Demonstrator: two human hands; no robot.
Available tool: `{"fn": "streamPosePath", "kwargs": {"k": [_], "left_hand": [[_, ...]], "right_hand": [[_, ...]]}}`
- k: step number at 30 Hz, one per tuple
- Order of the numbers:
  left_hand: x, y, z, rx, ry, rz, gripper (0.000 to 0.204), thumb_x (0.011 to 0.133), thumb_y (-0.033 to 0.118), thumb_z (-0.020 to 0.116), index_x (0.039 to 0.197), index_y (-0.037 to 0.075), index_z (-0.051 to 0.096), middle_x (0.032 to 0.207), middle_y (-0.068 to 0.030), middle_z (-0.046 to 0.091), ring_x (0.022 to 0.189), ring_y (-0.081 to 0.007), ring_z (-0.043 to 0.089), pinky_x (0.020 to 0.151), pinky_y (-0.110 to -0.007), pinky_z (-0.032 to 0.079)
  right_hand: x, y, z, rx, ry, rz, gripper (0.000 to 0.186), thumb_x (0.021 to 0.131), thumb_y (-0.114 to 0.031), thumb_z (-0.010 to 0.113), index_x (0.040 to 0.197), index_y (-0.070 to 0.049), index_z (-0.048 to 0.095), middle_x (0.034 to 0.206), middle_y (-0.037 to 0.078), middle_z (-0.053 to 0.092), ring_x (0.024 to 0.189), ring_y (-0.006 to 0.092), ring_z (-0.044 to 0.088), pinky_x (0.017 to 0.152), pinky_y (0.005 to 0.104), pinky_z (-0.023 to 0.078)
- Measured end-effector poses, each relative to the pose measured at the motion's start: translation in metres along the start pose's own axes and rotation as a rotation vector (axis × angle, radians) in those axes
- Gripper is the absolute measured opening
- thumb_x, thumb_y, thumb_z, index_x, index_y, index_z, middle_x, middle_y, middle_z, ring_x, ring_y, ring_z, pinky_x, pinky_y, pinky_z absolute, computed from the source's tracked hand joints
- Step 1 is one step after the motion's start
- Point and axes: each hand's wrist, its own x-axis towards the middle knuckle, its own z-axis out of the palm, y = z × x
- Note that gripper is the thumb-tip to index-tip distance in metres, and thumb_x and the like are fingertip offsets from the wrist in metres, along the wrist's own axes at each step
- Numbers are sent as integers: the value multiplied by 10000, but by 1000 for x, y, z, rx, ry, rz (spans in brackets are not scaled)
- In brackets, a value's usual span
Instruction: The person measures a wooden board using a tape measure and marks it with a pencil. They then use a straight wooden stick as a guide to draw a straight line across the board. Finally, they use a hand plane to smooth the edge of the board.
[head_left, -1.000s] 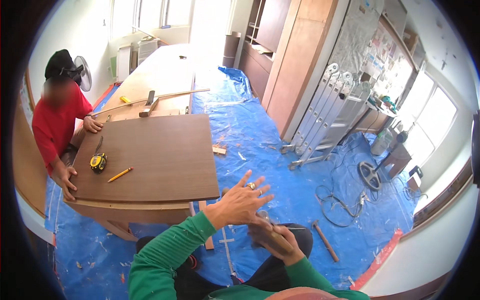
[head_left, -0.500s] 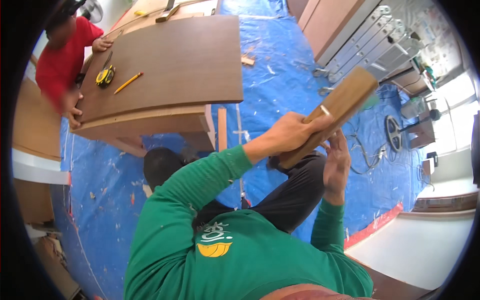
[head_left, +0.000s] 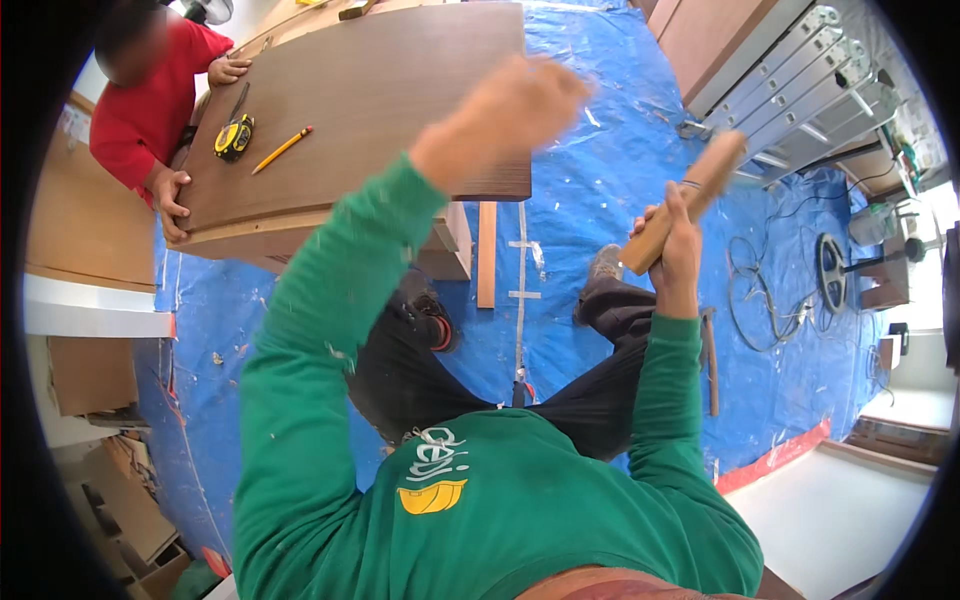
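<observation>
My right hand (head_left: 678, 245) is closed around a long wooden block that looks like a hand plane (head_left: 712, 172), held tilted above the floor with its far end up to the right. A thin dark and pale band crosses its middle. My left hand (head_left: 505, 115) is off the block, raised over the right edge of a brown wooden panel (head_left: 390, 100); motion smears its fingers. On the panel lie a yellow and black tape measure (head_left: 233, 138) and a yellow pencil (head_left: 282, 150). A co-worker in red rests one hand (head_left: 170, 203) on the panel's left edge.
Blue sheeting (head_left: 600, 150) covers the floor. A folded metal ladder (head_left: 800, 90) leans at the far right, near cables (head_left: 765, 300) and a wheel-like part (head_left: 832, 272). A wooden-handled tool (head_left: 711, 365) lies beside my right forearm. A wood strip (head_left: 487, 255) lies near the panel's support.
My left hand has let go of the hand plane and swung up and left. The plane now stays in my right hand alone. My legs have spread apart, and the view has shifted.
</observation>
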Motion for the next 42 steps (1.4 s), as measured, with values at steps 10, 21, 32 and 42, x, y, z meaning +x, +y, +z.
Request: {"fn": "streamPosePath", "kwargs": {"k": [10,21,32,42], "left_hand": [[39,-144,34,387,-7,-467,657,1155,503,315,1690,127,372,1776,-66,320,1651,-283,256,1348,-521,206],[35,-143,33,352,28,-466,649,1163,484,298,1683,106,385,1766,-68,341,1651,-276,256,1347,-526,206],[37,-141,35,331,70,-457,624,1158,429,316,1661,74,418,1752,-101,366,1640,-327,281,1336,-561,217],[40,-116,15,236,97,-416,582,1109,260,400,1583,-74,457,1671,-259,441,1565,-445,392,1299,-575,275]], "right_hand": [[93,33,105,-378,-182,147,680,982,-559,762,1339,-23,546,840,43,585,628,123,595,523,296,525],[211,27,237,-86,-409,-2,628,1053,-506,596,1311,66,614,1086,165,726,872,237,732,776,400,609],[267,30,252,-69,-503,106,576,1084,-571,533,1304,-52,649,1049,129,754,845,244,746,718,401,634],[200,31,227,-37,-477,87,556,1101,-523,535,1351,-37,637,1079,129,761,863,223,750,746,342,629]]}}
